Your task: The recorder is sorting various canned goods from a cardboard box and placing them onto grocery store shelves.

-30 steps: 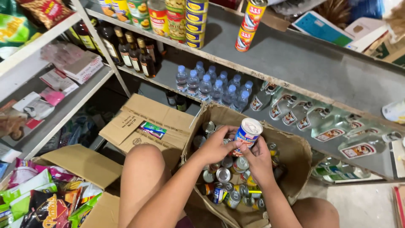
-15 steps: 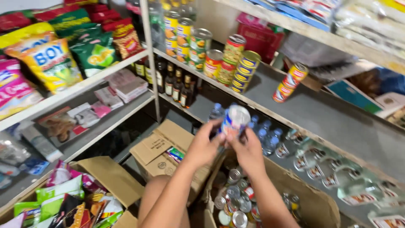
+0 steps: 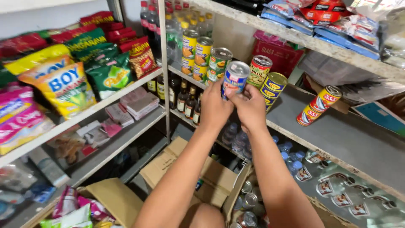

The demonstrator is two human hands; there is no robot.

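1. Since the earlier frames both hands have lifted the blue-and-white can (image 3: pixel 234 79) out of the open box of cans (image 3: pixel 249 204) on the floor, up to the grey middle shelf (image 3: pixel 346 135).
2. Left hand (image 3: pixel 214 109) and right hand (image 3: pixel 252 107) are both closed around the can's lower half, fingers wrapped on either side; can upright, silver top visible.
3. The can sits at 12 o'clock from the hands, just in front of the stacked cans (image 3: pixel 211 59); yellow-labelled cans (image 3: pixel 270 86) at 3 o'clock of it, touching or nearly so, cannot tell.
4. Read: the can looks held at shelf level, not set down; it lines up with the row of stacked cans.
5. A red-and-yellow can (image 3: pixel 319 104) lies tilted further along the shelf at 3 o'clock; snack bags (image 3: pixel 63 86) fill the rack at 9 o'clock.
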